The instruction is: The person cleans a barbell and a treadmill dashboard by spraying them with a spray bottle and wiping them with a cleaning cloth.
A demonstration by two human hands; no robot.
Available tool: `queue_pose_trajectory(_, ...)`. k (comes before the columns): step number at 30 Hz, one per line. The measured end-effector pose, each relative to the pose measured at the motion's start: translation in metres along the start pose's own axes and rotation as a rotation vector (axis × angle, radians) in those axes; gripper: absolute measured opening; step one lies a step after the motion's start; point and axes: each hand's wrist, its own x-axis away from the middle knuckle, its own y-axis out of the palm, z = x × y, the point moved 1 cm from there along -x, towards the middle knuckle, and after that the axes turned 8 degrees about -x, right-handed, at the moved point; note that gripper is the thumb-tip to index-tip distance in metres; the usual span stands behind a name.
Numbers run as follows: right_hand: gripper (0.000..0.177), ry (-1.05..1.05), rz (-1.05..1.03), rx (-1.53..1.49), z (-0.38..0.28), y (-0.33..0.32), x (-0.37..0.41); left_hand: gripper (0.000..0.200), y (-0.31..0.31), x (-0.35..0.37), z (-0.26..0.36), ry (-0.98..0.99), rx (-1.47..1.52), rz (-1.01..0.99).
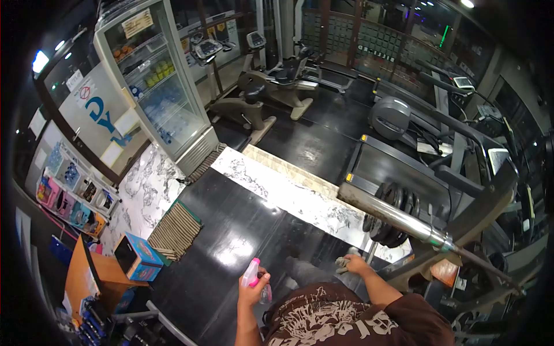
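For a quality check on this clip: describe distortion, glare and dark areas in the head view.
Head view: strong fisheye, so the drinks fridge leans and bends; corners vignette to black; a white glare patch sits on the glossy black floor; the left hand holding the spray bottle and the right hand gripping the cloth look sharp.

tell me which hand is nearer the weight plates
Right. The right hand, gripping a cloth, is just below the weight plates; the left hand, with spray bottle, farther left.
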Motion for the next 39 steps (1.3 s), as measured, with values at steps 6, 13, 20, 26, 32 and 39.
queue_pose_trajectory(6, 0.038, -0.124, -0.064, -0.021, -0.092, 0.026, -0.091, 0.018, -0.021, -0.058, 0.014, -0.014, 0.103, 0.121)
queue_pose_trajectory(13, 0.049, -0.238, -0.188, -0.396, -0.217, 0.036, -0.199, 0.02, -0.077, -0.166, 0.05, -0.077, 0.064, 0.118)
queue_pose_trajectory(20, 0.054, -0.29, -0.081, -0.325, -0.317, 0.006, -0.231, 0.02, -0.11, -0.286, 0.072, 0.026, 0.059, 0.133)
queue_pose_trajectory(26, 0.048, -0.222, 0.009, -0.351, -0.364, -0.023, -0.226, 0.023, -0.114, -0.37, 0.067, -0.02, 0.145, -0.049)
queue_pose_trajectory(32, 0.04, -0.097, 0.155, -0.572, -0.37, -0.03, -0.262, 0.021, -0.115, -0.473, 0.076, -0.003, 0.091, -0.236)
queue_pose_trajectory(39, 0.048, -0.1, 0.287, -0.599, -0.444, -0.05, -0.287, 0.018, -0.125, -0.598, 0.113, 0.088, -0.006, -0.438)
